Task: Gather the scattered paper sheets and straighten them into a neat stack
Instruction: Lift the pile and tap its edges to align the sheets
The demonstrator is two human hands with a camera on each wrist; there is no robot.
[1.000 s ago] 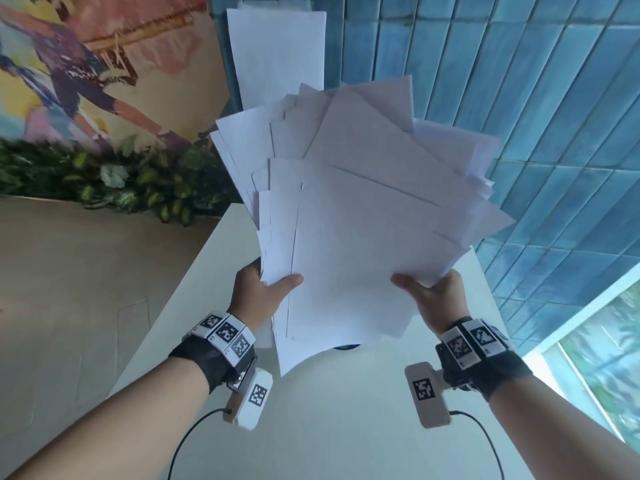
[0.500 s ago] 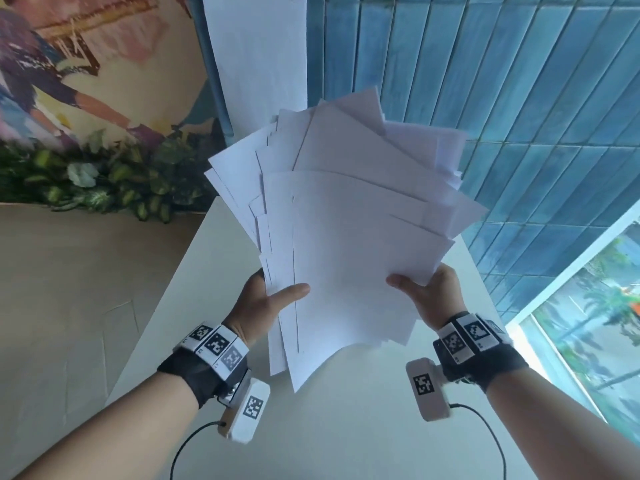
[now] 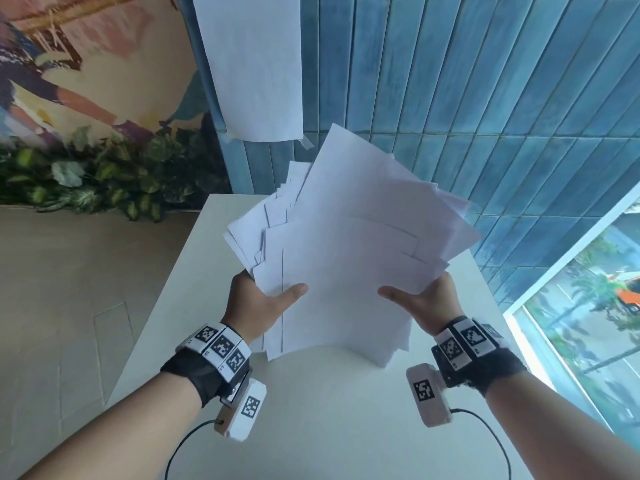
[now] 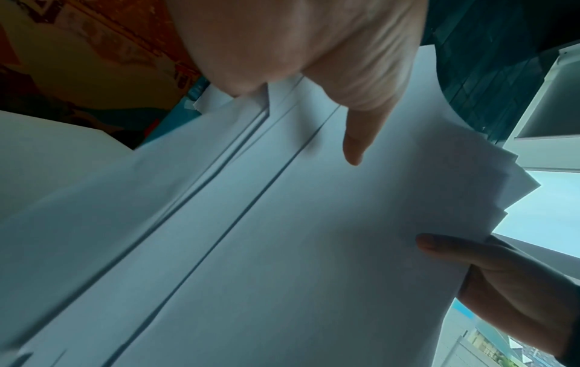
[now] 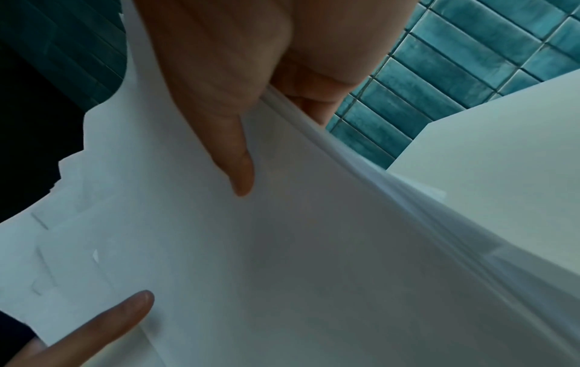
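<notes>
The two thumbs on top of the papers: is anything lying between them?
Only bare white paper. In the head view the top sheet of the paper sheets spans the gap between the left hand and the right hand.

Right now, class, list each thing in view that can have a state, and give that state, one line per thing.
paper sheets: gathered in one bundle, held above the table, edges fanned and uneven, not yet squared.
left hand: grips the bundle's left side, thumb on top.
right hand: grips the bundle's right side, thumb on top.
single sheet on the wall: hanging flat, taped at its lower corners.
table: white, bare near the wrists.
</notes>
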